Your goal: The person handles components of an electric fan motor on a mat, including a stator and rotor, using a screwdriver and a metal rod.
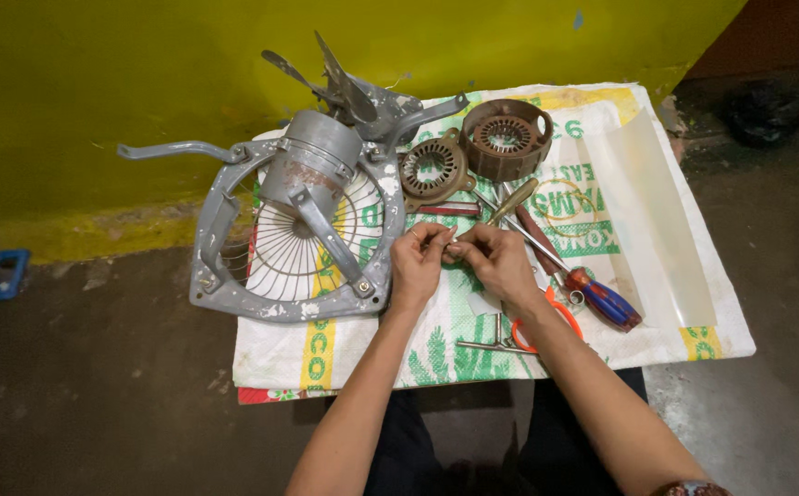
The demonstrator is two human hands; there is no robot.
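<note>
Chipped grey-painted metal fan frame [220, 230] on glossy woven plastic sack [657, 230].

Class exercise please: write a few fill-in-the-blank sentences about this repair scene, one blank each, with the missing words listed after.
1. The left hand and right hand meet over a woven ____ spread on the floor.
2. The grey fan frame lies to the person's ____.
3. The wall behind is painted ____.
4. The screwdriver has a red and ____ handle.

Missing words: sack; left; yellow; blue
</note>
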